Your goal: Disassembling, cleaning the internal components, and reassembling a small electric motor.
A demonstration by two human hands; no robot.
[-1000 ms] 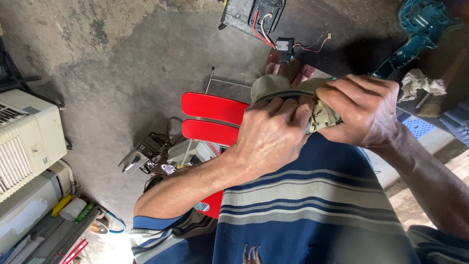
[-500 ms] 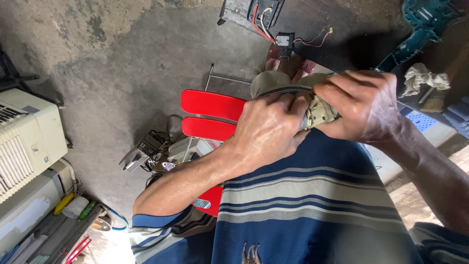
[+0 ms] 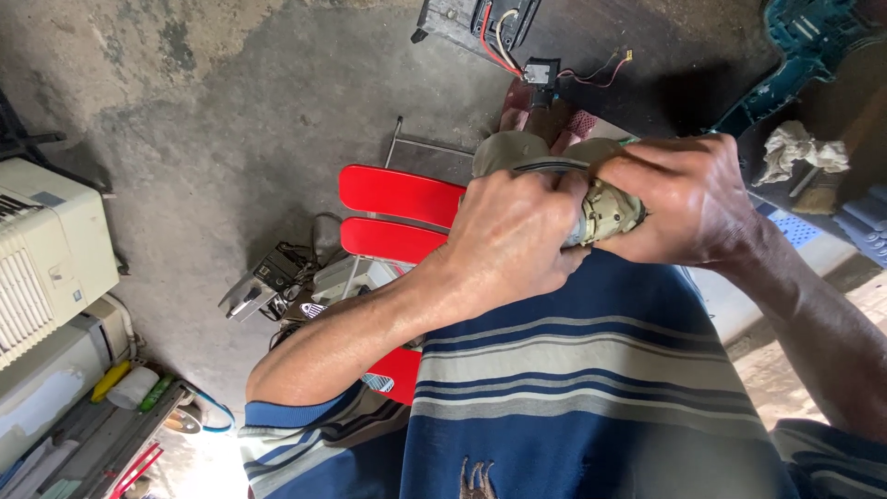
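Two bare hands meet over the person's lap, above a blue shirt [image 3: 591,388] with grey and white stripes. The left hand [image 3: 513,245] is curled shut, fingers wrapped over the near end of a small dusty motor part [image 3: 605,212], beige and ridged. The right hand [image 3: 688,199] closes over its far end, thumb and fingers pressed tight around it. Between them the hands cover most of the part, so its full shape is hard to make out; it looks like a small motor core. A dark cable [image 3: 545,166] curves over it by the left knuckles.

Below the hands, on the grey concrete floor [image 3: 231,120], sits a red slatted stool [image 3: 397,217], half hidden by the left forearm. Beside the stool lies a grey power tool [image 3: 263,286] in a tangle of wires. A white boxy appliance [image 3: 46,249] stands at the left edge. At the top, a dark box with red and white wires [image 3: 480,23] rests well apart from the hands. A teal tool casing [image 3: 795,46] and a crumpled rag [image 3: 799,152] lie at the upper right.
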